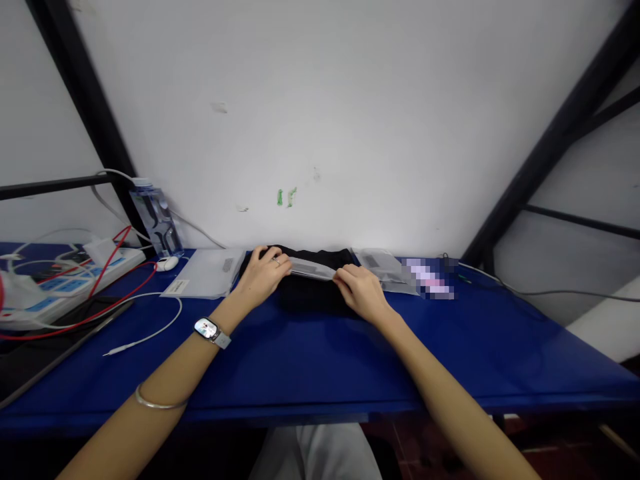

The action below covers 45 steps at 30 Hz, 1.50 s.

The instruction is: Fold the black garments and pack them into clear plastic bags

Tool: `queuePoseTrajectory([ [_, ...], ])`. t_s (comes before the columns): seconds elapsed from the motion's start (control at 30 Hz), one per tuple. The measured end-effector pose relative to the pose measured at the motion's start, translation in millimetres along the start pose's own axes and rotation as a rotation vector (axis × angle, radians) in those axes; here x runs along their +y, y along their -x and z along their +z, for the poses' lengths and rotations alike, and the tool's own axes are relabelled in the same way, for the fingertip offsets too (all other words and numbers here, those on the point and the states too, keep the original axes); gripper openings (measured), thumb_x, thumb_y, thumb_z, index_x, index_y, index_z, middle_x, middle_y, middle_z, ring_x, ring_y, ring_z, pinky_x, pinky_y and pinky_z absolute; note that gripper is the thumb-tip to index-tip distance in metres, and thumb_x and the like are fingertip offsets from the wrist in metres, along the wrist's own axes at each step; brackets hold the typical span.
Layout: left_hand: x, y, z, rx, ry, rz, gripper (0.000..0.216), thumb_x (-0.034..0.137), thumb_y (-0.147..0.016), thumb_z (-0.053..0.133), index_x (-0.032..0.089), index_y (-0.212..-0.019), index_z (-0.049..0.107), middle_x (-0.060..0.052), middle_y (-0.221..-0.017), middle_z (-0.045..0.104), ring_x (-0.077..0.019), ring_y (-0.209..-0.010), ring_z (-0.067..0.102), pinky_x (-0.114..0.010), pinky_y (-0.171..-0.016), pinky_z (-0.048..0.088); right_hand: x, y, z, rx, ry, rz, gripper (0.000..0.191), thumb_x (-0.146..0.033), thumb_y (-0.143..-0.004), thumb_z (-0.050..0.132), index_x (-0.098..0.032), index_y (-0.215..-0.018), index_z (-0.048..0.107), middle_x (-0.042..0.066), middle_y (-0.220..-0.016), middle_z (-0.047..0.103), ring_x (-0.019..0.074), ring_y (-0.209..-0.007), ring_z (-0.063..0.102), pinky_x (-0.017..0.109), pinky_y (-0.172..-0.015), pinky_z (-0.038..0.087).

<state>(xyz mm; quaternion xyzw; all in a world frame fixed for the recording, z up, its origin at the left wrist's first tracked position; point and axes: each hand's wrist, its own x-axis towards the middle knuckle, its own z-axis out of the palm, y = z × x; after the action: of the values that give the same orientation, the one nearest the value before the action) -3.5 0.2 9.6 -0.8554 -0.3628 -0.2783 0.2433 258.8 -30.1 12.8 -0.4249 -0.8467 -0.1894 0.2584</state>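
Between my two hands is a flat, translucent plastic bag (314, 269), tilted toward me above a black cloth (320, 297) on the blue table. My left hand (265, 270) wears a ring and has its fingers curled round the bag's left end. Thumb and fingers of my right hand (361, 287) pinch the bag's right end. The black cloth spreads behind and in front of the bag, and what the bag contains is hard to make out. A watch and a metal bangle sit on my left arm.
Flat plastic bags lie left (205, 272) and right (383, 263) of the cloth. A water bottle (159, 220), white earbud case (167, 263), power strips (70, 283) and tangled cables stand at left. Behind the blue table (310, 373) rises a white wall (350, 133).
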Motion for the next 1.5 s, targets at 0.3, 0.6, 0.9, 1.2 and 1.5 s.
queuePoseTrajectory([
  [0.3, -39, 14, -6, 0.063, -0.045, -0.140, 0.022, 0.023, -0.095, 0.042, 0.023, -0.095, 0.064, -0.007, -0.096, 0.069, -0.0258, -0.102, 0.054, -0.048, -0.093, 0.032, 13, 1, -1, 0.009, 0.025, 0.129, 0.022, -0.021, -0.095, 0.039, -0.020, -0.088, 0.060, 0.005, -0.081, 0.060, 0.0171, -0.074, 0.053, 0.027, -0.068, 0.036],
  [0.6, -28, 11, -2, 0.124, -0.007, -0.231, 0.019, 0.026, -0.097, 0.040, 0.020, -0.094, 0.058, -0.008, -0.097, 0.068, -0.0238, -0.096, 0.054, -0.041, -0.088, 0.035, 3, 0, -2, 0.078, -0.139, 0.014, 0.029, -0.024, -0.094, 0.042, -0.020, -0.120, 0.056, 0.011, -0.117, 0.056, 0.0232, -0.108, 0.053, 0.036, -0.089, 0.044],
  [0.9, -9, 4, -3, 0.172, 0.047, -0.128, 0.020, 0.025, -0.098, 0.039, 0.018, -0.097, 0.057, -0.007, -0.098, 0.068, -0.0216, -0.095, 0.056, -0.038, -0.087, 0.036, -9, -4, 9, 0.133, -0.072, 0.074, 0.028, -0.028, -0.094, 0.047, -0.020, -0.116, 0.062, 0.015, -0.125, 0.052, 0.0272, -0.114, 0.050, 0.043, -0.091, 0.044],
  [1.2, 10, -2, -2, 0.200, 0.065, 0.004, 0.024, 0.024, -0.098, 0.038, 0.015, -0.096, 0.060, -0.009, -0.096, 0.069, -0.0226, -0.095, 0.058, -0.039, -0.086, 0.039, -27, -22, 25, -0.038, 0.145, 0.100, 0.042, -0.029, -0.076, 0.071, -0.016, -0.114, 0.063, 0.021, -0.141, 0.042, 0.0368, -0.122, 0.042, 0.049, -0.092, 0.042],
  [1.5, -5, 6, 12, 0.003, 0.381, -0.078, 0.037, 0.021, -0.098, 0.037, 0.025, -0.129, 0.055, -0.005, -0.130, 0.062, -0.0210, -0.127, 0.049, -0.041, -0.099, 0.037, -6, -20, 17, 0.043, -0.273, 0.192, 0.037, -0.009, -0.077, 0.046, -0.021, -0.108, 0.063, 0.011, -0.126, 0.055, 0.0262, -0.114, 0.052, 0.045, -0.095, 0.038],
])
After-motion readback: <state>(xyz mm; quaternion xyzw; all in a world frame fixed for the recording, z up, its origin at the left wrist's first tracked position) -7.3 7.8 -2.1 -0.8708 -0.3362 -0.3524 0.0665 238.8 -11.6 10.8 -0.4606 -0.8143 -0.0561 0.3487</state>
